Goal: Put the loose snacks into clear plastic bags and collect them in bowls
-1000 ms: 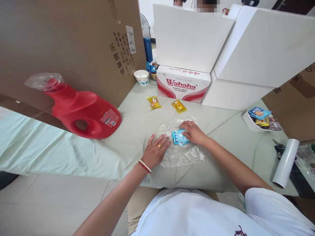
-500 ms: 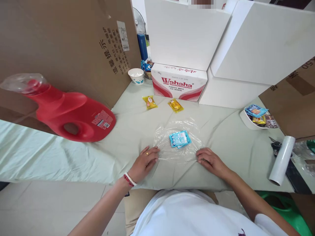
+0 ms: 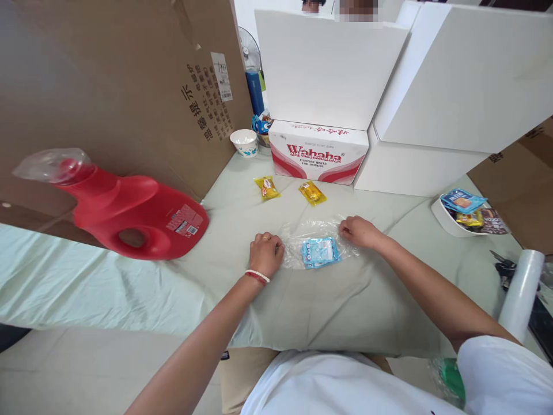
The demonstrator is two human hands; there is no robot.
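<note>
pale floor [image 3: 86, 369] at lower left | pale green cloth-covered table [image 3: 328, 311] | white wall [image 3: 276, 4] behind

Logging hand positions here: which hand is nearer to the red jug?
Left hand. It is to the right of the red jug, with a gap between; the right hand is farther right, past the blue packets.

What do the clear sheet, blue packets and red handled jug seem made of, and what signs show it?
Clear sheet: likely glossy plastic film, transparent with glinting wrinkles.
Blue packets: smooth, perhaps plastic or foil; flat printed faces leave it open.
Red handled jug: probably satin moulded plastic, given its smooth curves.
</note>
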